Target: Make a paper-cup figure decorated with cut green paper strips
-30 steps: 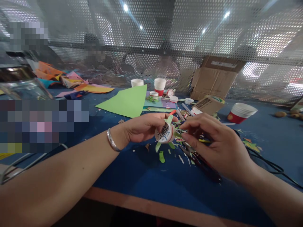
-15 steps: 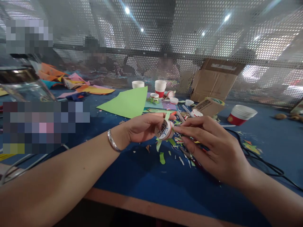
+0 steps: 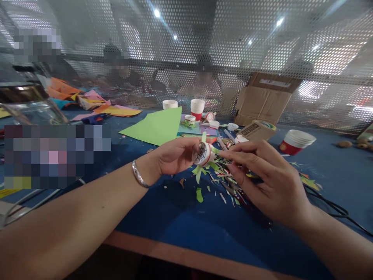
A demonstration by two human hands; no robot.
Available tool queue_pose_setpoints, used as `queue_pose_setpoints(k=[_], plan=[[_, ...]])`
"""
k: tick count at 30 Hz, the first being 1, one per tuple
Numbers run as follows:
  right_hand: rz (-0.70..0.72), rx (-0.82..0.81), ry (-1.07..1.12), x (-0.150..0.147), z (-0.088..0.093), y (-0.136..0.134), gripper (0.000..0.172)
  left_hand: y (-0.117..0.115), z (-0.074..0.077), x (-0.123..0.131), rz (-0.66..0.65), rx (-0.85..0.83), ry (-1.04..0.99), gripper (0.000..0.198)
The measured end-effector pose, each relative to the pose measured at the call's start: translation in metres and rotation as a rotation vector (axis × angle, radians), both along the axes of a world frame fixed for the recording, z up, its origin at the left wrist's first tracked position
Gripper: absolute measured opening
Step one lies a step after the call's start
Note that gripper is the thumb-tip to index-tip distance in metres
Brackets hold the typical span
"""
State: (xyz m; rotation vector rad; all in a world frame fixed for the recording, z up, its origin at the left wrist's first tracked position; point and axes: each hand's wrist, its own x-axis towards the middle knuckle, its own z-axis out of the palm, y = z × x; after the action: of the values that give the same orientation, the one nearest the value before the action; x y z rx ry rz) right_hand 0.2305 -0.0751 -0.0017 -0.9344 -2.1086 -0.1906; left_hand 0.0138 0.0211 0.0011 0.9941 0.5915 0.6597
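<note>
1. Holds a small cup [image 3: 203, 154] in the air above the blue table [image 3: 163, 221], between the two hands; shows dark lines drawn on its round white face, tilted toward the camera, and a red stripe around its side.
2. Has green paper strips [image 3: 204, 137] jutting from the small cup: one upward, one downward, one toward the right.
3. Grips with the left hand [image 3: 178, 157]: thumb and fingers clamped on the left edge of the small cup. Wears a silver bracelet [image 3: 138, 174] on that wrist.
4. Reaches in with the right hand [image 3: 268, 179] from the opposite side: thumb and forefinger apart, forefinger tip at the sideways strip; cannot tell whether touching it.
5. Below and around the right hand, shows scattered paper scraps [image 3: 223, 198], a larger green scrap [image 3: 199, 195], and a dark-handled tool [image 3: 230, 188] partly hidden by that hand.
6. Beyond the hands, shows a green sheet [image 3: 154, 126] and, just to its right, more little cups [image 3: 190, 120] among coloured papers.
7. Behind those, stands a red-and-white cup stack [image 3: 197, 109]; farther right, a cardboard box [image 3: 264, 97] and another cup stack [image 3: 296, 142], with a black cable [image 3: 329, 210] nearer.
8. At far left, shows a glass jar [image 3: 29, 105] near crumpled coloured paper [image 3: 87, 103].
9. Across the back, rises a perforated screen [image 3: 186, 39], with blurred people visible through it.
</note>
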Motion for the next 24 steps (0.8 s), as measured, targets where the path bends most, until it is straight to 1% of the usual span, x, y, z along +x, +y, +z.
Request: queue_pose_setpoints(k=[3,4,7,10,14,17,20,24], plan=[[-0.007,0.008,-0.030,0.000,-0.001,-0.001,0.037,0.002,0.001,0.002,0.051,0.021,-0.032,0.012],[-0.012,0.012,-0.045,0.000,-0.001,-0.001,0.036,0.002,0.002,0.002,0.061,0.033,-0.041,0.011],[-0.024,0.029,-0.092,-0.001,-0.003,0.000,0.035,0.000,0.004,0.004,0.079,0.057,-0.052,0.019],[-0.018,0.049,-0.123,0.000,-0.007,0.004,0.037,-0.001,0.005,0.005,0.097,0.037,-0.045,0.017],[-0.019,0.046,-0.160,0.002,-0.011,0.007,0.041,-0.003,0.004,0.006,0.082,0.029,-0.048,0.015],[-0.021,0.060,-0.172,0.003,-0.010,0.006,0.042,-0.003,0.003,0.006,0.075,0.042,-0.065,0.014],[-0.046,0.091,-0.150,0.003,-0.006,0.003,0.043,-0.001,0.001,0.005,0.089,0.021,-0.104,0.011],[-0.098,0.093,-0.126,0.001,-0.004,0.003,0.041,-0.001,0.000,0.006,0.097,-0.005,-0.130,0.015]])
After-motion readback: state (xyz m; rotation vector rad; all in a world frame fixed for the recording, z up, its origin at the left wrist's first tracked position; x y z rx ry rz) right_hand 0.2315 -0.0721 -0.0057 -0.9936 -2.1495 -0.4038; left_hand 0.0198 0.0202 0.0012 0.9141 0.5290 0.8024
